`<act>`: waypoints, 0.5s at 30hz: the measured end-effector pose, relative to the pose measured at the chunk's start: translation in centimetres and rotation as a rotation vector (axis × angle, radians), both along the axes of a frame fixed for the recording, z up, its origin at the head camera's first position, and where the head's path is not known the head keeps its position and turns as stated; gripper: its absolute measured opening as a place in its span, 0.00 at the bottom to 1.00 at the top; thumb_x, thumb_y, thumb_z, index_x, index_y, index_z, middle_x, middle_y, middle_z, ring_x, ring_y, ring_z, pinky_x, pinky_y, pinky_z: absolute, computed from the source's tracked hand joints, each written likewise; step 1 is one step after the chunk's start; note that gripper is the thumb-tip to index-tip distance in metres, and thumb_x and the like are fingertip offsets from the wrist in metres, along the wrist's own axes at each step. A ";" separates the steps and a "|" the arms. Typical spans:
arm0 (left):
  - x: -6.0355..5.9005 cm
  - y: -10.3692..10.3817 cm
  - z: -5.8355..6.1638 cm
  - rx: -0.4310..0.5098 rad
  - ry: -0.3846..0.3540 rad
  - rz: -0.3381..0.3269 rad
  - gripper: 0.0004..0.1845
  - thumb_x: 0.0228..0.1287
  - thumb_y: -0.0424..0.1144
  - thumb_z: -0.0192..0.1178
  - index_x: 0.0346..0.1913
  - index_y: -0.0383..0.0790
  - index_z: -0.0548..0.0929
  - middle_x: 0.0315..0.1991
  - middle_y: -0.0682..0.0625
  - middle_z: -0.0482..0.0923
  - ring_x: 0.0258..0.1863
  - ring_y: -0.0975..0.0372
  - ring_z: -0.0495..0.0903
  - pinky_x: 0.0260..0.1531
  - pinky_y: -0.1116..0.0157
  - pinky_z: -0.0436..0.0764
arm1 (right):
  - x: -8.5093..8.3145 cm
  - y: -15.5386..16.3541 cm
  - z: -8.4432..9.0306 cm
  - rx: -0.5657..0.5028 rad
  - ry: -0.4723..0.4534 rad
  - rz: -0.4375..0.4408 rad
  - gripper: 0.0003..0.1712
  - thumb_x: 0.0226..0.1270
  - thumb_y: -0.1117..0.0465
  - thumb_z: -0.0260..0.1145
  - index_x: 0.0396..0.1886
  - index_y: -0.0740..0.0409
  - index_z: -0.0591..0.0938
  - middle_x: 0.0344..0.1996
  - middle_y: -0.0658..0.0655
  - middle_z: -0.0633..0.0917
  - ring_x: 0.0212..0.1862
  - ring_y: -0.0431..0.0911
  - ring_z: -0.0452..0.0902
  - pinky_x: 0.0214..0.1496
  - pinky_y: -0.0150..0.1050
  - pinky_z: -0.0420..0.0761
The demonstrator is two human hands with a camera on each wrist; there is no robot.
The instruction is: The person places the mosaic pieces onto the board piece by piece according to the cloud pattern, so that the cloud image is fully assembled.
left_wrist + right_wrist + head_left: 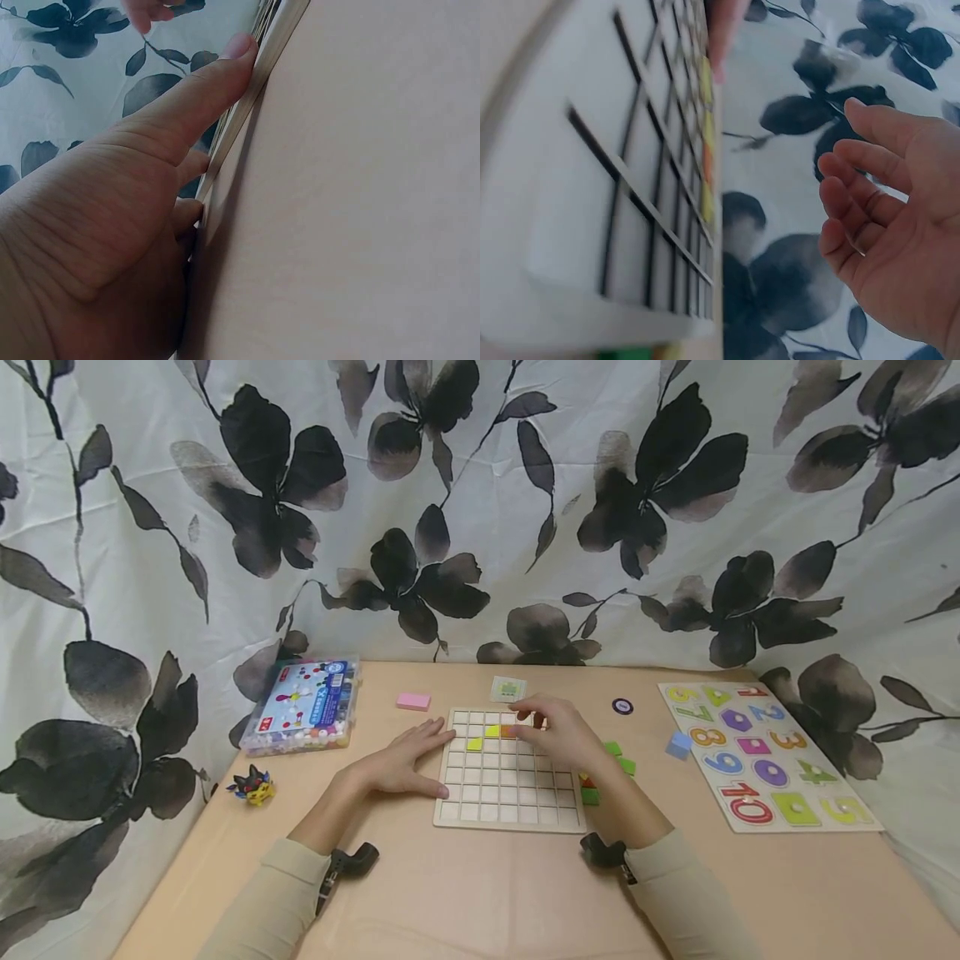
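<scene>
Right hand [558, 735] fingers [855, 195] are held loosely spread, nothing gripped, over the grid board's [510, 777] far row by an orange tile [508, 732]; left hand [405, 760] is pressed flat against the board's left edge. Board at table [465, 893] centre is judged stiff, light wood, best steadied at its rim; tiles judged small, light, slippery, best pinched at opp. edges w/ fingertips.

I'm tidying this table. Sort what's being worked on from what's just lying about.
In use: grid board, steadied by left hand; coloured blocks on it; right hand; loose green blocks.

Lying about: bead box, pink block, number puzzle, toy figure.
</scene>
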State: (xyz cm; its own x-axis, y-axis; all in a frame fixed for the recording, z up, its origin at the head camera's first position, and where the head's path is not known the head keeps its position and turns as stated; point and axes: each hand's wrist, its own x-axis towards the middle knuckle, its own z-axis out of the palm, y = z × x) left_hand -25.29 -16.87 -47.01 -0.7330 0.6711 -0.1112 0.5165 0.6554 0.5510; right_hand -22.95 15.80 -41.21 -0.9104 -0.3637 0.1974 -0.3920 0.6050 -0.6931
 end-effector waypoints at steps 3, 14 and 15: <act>0.0 0.2 -0.1 0.000 0.003 -0.002 0.57 0.58 0.68 0.70 0.84 0.50 0.55 0.86 0.42 0.38 0.86 0.47 0.36 0.83 0.43 0.39 | 0.3 1.2 0.8 -0.004 0.003 -0.013 0.21 0.71 0.55 0.73 0.62 0.51 0.86 0.51 0.54 0.87 0.42 0.47 0.77 0.38 0.37 0.78; 0.1 0.1 0.3 0.003 0.000 0.005 0.57 0.58 0.66 0.71 0.84 0.49 0.57 0.86 0.41 0.39 0.85 0.44 0.38 0.82 0.39 0.40 | -0.1 5.8 1.3 0.044 0.019 0.002 0.21 0.71 0.54 0.72 0.61 0.52 0.85 0.53 0.52 0.87 0.44 0.46 0.80 0.47 0.41 0.81; 0.1 0.2 0.3 0.002 -0.005 0.006 0.57 0.58 0.66 0.72 0.84 0.49 0.56 0.86 0.42 0.39 0.85 0.45 0.38 0.82 0.39 0.40 | -0.1 6.3 1.2 0.047 0.014 0.002 0.21 0.71 0.54 0.72 0.61 0.52 0.85 0.53 0.53 0.87 0.44 0.46 0.80 0.48 0.42 0.81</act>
